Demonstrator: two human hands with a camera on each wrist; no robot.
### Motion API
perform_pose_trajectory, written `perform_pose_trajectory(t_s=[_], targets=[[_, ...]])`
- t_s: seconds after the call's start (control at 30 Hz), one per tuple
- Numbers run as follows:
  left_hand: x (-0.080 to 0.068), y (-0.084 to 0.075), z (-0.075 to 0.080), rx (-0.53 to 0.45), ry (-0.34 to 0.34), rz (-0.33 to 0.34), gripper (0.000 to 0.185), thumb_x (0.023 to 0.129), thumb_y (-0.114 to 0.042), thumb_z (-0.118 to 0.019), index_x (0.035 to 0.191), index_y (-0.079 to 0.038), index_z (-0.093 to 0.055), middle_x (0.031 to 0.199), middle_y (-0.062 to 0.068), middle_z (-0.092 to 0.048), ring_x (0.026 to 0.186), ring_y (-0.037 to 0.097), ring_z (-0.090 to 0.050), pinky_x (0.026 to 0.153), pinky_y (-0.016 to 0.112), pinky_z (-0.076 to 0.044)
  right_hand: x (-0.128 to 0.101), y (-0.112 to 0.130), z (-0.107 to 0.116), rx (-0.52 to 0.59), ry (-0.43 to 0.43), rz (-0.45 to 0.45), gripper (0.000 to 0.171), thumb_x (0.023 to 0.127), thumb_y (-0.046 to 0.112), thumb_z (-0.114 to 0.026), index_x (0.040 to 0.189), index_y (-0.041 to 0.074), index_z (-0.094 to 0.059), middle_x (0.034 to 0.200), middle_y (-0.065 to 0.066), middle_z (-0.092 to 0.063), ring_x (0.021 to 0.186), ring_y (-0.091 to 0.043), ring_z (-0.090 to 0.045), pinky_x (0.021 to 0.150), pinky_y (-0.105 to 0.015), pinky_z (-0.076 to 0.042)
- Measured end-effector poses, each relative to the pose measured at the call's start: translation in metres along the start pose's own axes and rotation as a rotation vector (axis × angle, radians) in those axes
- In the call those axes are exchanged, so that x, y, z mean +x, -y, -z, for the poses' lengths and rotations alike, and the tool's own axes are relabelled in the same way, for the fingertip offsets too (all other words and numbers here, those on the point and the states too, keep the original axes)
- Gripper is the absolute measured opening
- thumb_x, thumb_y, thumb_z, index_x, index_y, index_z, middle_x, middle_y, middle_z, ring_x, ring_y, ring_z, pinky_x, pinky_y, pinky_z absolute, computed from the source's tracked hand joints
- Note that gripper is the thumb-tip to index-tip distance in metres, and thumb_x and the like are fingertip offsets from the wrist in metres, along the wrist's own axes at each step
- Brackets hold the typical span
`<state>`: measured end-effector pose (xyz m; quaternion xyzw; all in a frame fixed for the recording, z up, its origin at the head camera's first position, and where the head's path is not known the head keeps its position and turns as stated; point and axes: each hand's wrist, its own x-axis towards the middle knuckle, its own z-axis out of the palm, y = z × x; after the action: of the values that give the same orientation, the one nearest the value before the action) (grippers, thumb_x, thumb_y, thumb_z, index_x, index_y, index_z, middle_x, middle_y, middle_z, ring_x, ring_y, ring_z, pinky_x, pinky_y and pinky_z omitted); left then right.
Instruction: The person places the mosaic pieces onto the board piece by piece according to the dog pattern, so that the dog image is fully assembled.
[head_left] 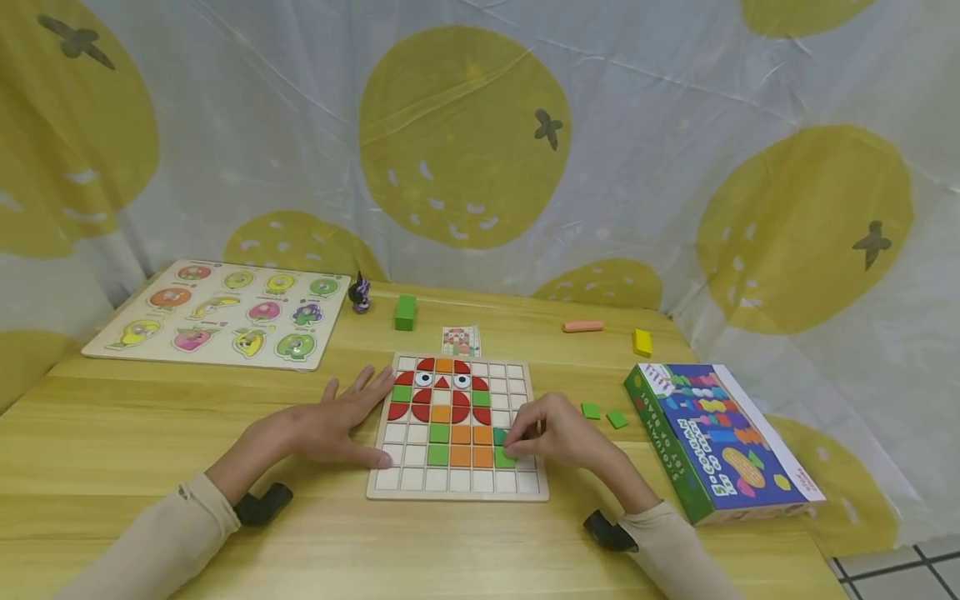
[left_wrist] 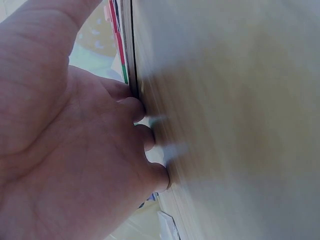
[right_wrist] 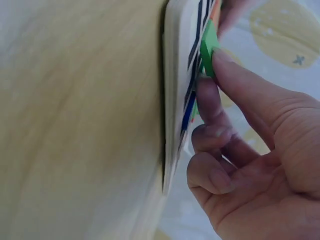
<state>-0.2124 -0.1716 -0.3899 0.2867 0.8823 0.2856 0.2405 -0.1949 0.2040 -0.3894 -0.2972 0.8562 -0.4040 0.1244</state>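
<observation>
It looked like a makeshift play or recording corner. A wooden table (head_left: pixel 150 433) stood before a draped white sheet (head_left: pixel 637 167) printed with big yellow fruits. On the table lay a fruit peg puzzle (head_left: pixel 225 315), a grid mosaic board (head_left: pixel 457 479) and a toy box (head_left: pixel 720 442).

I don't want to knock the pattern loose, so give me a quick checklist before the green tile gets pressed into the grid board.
1. Left hand flat on the table, touching the grid board at its left edge: ok.
2. Right hand pinches the green tile: ok.
3. Tile sits beside the orange squares, over the lower right of the pattern: ok.
4. Tile lying flat in its cell: not ok, the right wrist view shows it tilted.
5. Cell underneath empty: cannot tell, fingers cover it.
6. Spare green tiles near the box: ok.
</observation>
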Motion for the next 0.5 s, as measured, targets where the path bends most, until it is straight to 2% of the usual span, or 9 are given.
perform_pose_trajectory(t_s=[0.3,0.5], targets=[[-0.0007,-0.0008,0.0006,0.004,-0.003,-0.003,0.122,0.094,-0.054,-0.08,0.173,-0.002,-0.002,0.18,0.022,0.005,0.164,0.047,0.015,0.125,0.074,0.014,0.0017,-0.0016,-0.0038,0.014,-0.006,0.016,0.008,0.085,0.0,-0.09,0.087,0.007,-0.087,0.086,0.004,-0.076,0.076,-0.005,-0.062,0.065,-0.019,-0.052],[-0.0005,-0.0017,0.0008,0.002,-0.001,-0.003,0.122,0.095,-0.054,-0.08,0.172,-0.001,-0.003,0.18,0.023,0.005,0.164,0.048,0.015,0.124,0.075,0.014,-0.0012,-0.004,0.0037,-0.035,-0.035,0.048,0.005,0.091,0.008,-0.087,0.089,0.012,-0.087,0.084,0.007,-0.075,0.07,-0.005,-0.055,0.062,-0.021,-0.046]])
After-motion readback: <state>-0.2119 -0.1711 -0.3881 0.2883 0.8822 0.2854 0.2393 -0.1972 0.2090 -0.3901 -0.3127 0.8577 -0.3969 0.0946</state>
